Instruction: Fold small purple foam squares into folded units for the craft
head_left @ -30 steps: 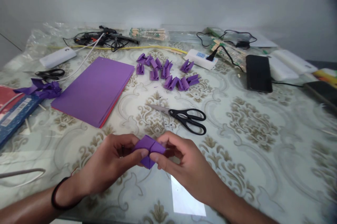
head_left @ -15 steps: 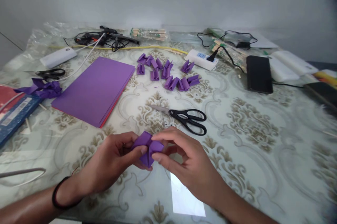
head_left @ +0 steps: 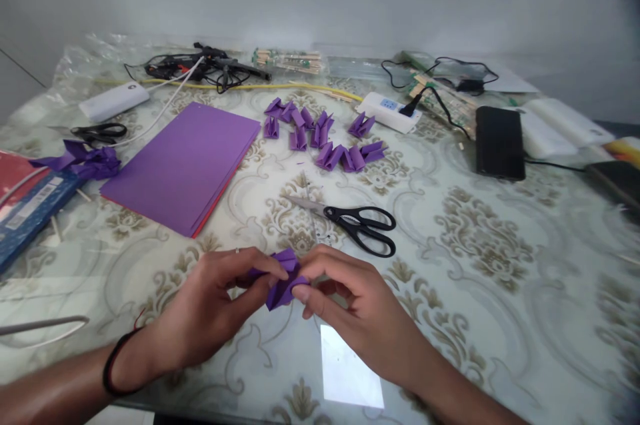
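Between both hands, above the near part of the table, is a small folded piece of purple paper (head_left: 284, 290). My left hand (head_left: 220, 298) pinches its left side with thumb and fingers; a ring and a dark wristband show on that arm. My right hand (head_left: 350, 305) grips the right side between thumb and fingertips. Fingers cover part of the folds. Just beyond the hands lies a pair of black-handled scissors (head_left: 357, 222), blades pointing left. Farther back, several folded purple paper pieces (head_left: 323, 135) sit in a loose group.
A stack of purple sheets (head_left: 185, 165), with red below, lies left of centre. Crumpled purple paper (head_left: 95, 162) rests on a blue-and-red packet (head_left: 35, 205). A power strip (head_left: 387, 112), cables (head_left: 210, 68) and a black phone (head_left: 500, 143) line the back and right of the patterned table (head_left: 480, 318).
My left fingers have shifted over the top of the folded paper, and its folds now face differently. Both hands still hold it. The view has moved slightly.
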Demonstrator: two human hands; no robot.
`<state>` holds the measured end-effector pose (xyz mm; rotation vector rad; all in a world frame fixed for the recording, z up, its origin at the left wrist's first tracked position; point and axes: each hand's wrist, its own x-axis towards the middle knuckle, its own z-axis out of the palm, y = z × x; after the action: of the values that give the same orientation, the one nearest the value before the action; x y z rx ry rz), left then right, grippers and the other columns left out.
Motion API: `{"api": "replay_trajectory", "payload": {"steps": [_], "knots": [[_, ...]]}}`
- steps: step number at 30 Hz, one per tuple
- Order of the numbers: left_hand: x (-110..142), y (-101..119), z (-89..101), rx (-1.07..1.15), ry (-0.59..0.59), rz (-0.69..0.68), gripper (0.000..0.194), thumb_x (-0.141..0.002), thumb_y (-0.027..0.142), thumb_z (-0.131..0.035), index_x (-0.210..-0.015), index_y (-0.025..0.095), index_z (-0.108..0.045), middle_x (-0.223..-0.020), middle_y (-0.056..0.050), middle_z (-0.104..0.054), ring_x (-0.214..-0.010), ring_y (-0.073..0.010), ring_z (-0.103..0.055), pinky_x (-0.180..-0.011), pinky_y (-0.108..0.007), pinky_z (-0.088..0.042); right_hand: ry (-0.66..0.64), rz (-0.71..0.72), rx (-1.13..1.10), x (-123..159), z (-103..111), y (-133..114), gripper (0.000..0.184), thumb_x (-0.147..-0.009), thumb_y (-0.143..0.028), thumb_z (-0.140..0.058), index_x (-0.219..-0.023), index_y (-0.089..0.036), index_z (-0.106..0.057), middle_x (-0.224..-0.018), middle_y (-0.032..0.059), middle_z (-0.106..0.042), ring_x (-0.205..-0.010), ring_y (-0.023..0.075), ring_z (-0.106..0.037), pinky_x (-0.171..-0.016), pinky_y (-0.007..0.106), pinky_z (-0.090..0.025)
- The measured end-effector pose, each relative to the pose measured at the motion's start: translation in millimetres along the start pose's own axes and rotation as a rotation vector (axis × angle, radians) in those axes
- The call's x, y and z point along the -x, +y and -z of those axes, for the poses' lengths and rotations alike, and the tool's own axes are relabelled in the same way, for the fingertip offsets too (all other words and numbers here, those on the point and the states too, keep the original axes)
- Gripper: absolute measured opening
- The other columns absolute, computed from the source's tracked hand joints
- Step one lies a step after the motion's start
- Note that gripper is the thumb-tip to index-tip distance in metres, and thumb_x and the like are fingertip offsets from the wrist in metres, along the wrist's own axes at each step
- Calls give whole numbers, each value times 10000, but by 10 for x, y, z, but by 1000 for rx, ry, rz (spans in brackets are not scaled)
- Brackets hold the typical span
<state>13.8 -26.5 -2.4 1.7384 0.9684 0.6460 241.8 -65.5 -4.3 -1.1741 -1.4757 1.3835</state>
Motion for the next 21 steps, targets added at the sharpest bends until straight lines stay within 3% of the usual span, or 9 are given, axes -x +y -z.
{"api": "replay_trajectory", "payload": {"steps": [7, 11, 16, 21], "knots": [[-36, 26, 6, -39, -4, -19, 170, -1017, 234, -660, -958, 248, -819, -802, 2, -791, -688, -139, -677, -643, -243, -500, 51, -33, 24, -11, -32, -19, 206, -984, -283, -712, -793, -215, -680, -840, 1, -635, -724, 136, -637, -625, 241, -545], [-39, 70, 6, -40, -19, 44, 167, -1016, 256, -659, -1001, 248, -825, -852, -6, -820, -730, -153, -717, -644, -229, -518, 88, -66, 21, -19, -56, -16, 223, -969, -301, -716, -773, -216, -651, -796, -5, -641, -697, 141, -631, -615, 250, -529], [-45, 94, -13, 61, -38, 96, 115, -944, 285, -781, -1053, 262, -810, -927, 4, -848, -829, -173, -787, -742, -223, -593, 125, -86, -9, -20, -97, -3, 243, -943, -311, -734, -748, -219, -621, -734, -16, -647, -671, 142, -615, -618, 256, -524], [-56, 88, -45, 69, 8, 108, 62, -926, 266, -802, -988, 271, -798, -856, 33, -835, -757, -142, -774, -675, -181, -576, 137, -117, -77, -4, -142, 18, 240, -932, -296, -758, -767, -221, -602, -706, -34, -626, -655, 133, -622, -627, 250, -531]]}}
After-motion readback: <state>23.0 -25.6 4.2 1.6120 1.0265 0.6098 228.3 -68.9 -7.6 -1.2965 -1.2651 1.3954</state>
